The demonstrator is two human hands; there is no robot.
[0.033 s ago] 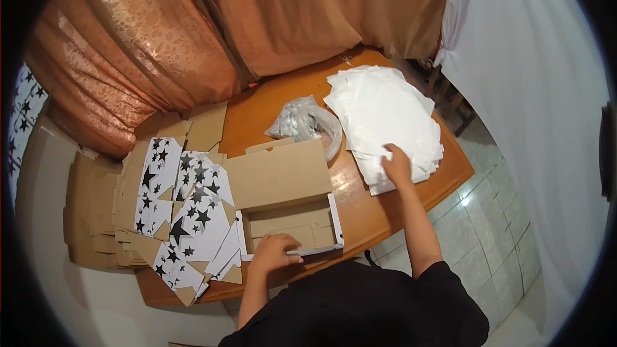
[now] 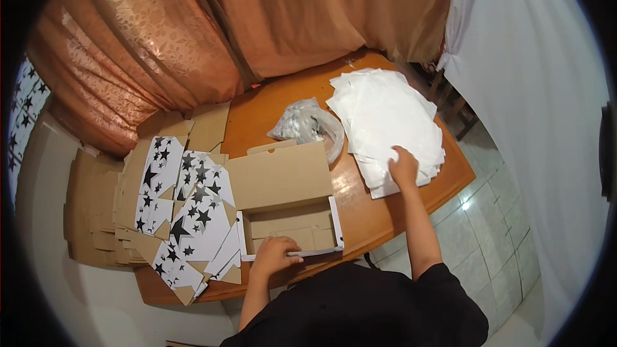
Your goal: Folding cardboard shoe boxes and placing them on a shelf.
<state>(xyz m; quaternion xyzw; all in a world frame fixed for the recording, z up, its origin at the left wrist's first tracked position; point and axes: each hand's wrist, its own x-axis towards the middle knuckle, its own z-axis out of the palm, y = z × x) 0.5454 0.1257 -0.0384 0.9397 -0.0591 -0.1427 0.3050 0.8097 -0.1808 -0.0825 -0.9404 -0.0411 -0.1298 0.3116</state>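
Note:
A brown cardboard box [image 2: 279,177] with white outer sides stands at the table's front edge, its lid raised and tipped back. At its front left corner, my left hand [image 2: 275,255] grips the low front wall, fingers inside and thumb outside. Over to the right lies a wide, uneven stack of thin white sheets [image 2: 379,112]. My right hand [image 2: 405,168] rests on the near part of that stack, index finger and thumb apart. No sheet shows lifted between them; the other fingers are partly hidden.
Flattened cardboard pieces [image 2: 202,218] with black stars on white overlap at the left, beside plain brown cardboard [image 2: 96,209]. A clear plastic bag [image 2: 301,119] with silvery contents lies behind the box. Orange curtains [image 2: 289,19] hang along the table's [image 2: 250,115] far side.
My right hand has shifted slightly to the right over the sheets. The view has moved a little; my left hand keeps its place at the box.

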